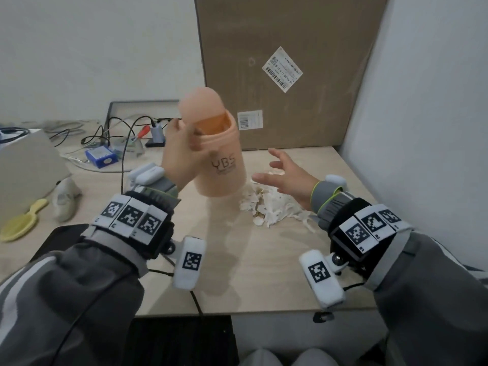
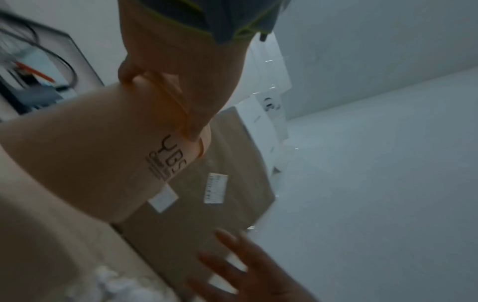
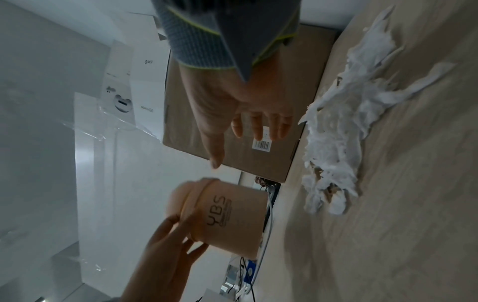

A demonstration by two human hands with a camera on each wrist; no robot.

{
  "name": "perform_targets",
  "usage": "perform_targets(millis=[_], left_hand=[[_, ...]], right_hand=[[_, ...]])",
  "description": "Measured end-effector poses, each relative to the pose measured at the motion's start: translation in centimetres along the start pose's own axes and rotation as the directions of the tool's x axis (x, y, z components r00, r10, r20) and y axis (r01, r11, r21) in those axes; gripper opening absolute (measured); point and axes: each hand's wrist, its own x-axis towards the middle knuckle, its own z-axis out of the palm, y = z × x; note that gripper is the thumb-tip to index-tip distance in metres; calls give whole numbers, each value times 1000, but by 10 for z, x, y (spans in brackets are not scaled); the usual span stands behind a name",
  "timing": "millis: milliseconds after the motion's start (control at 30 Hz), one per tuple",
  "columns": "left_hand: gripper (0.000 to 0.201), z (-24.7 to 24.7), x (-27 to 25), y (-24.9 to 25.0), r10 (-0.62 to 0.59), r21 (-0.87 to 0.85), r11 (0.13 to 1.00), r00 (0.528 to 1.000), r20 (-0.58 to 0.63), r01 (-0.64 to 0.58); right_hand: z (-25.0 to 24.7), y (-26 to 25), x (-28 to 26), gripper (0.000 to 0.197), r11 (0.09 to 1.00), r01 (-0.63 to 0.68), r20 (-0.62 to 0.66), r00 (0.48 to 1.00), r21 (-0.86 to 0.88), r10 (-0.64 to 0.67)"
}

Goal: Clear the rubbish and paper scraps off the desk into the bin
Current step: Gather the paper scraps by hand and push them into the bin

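Bin (image 1: 221, 165) in my left hand (image 1: 179, 157): fingers curled round its upper rim, thumb on the near side. It's peach plastic with "YBS" printed on the side, tilted a little and lifted clear of the desk (image 1: 264, 260), its shadow falling on the wood below. Swing lid (image 1: 200, 107) at the top is tipped, orange inside showing at the opening. Left wrist view shows the same grip at the rim; it's blurred, so no finer finger detail.

My right hand (image 1: 285, 178) holds nothing: fingers spread and relaxed, palm turned towards the bin, hovering just to the right of it. Not touching bin or paper, as far as I can tell.

Paper scraps (image 1: 274, 207) are on the desk directly under my right hand, just right of the bin's base: a loose white torn heap with a few brownish bits mixed in. Right wrist view shows the heap stretched out along the desk.

Beyond both hands, a big cardboard box (image 1: 290, 75) leans upright against the wall, with two barcode labels on it.

Left of my left hand: a tangle of cables (image 1: 118, 133), a small blue box (image 1: 101, 157), and nearer me a yellow hairbrush (image 1: 22, 223) beside a small white shoe (image 1: 64, 199).
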Motion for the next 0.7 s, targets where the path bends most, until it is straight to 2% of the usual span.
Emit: perform_targets(millis=[100, 133, 267, 333, 400, 467, 533, 600, 700], left_hand=[[31, 8, -6, 13, 69, -176, 983, 987, 148, -43], [32, 8, -9, 19, 92, -224, 973, 981, 171, -53], [33, 15, -14, 27, 164, -332, 940, 960, 229, -81], [54, 22, -13, 25, 188, -405, 910, 958, 215, -87], [88, 29, -15, 24, 200, -478, 874, 962, 184, -90], [118, 38, -15, 18, 143, -525, 851, 972, 186, -25], [148, 48, -15, 8, 86, -566, 821, 964, 251, 74], [159, 54, -14, -2, 91, -581, 805, 942, 323, 122], [149, 61, -14, -11, 131, -586, 806, 940, 316, 85]], right_hand=[[-1, 7, 6, 122, 999, 26, 77, 997, 47, -29], [-3, 11, 7, 126, 994, 53, 98, 993, 96, -62], [-9, 20, 3, 105, 972, 124, 47, 990, 200, -136], [-11, 23, 3, 98, 966, 144, 4, 989, 216, -149], [-12, 24, 3, 92, 951, 177, -34, 984, 254, -174], [-14, 25, 6, 91, 930, 197, -18, 979, 311, -202], [-16, 25, 11, 93, 913, 206, 41, 971, 352, -235], [-16, 26, 14, 96, 912, 212, 91, 962, 352, -259], [-17, 30, 19, 98, 935, 213, 124, 959, 283, -256]])
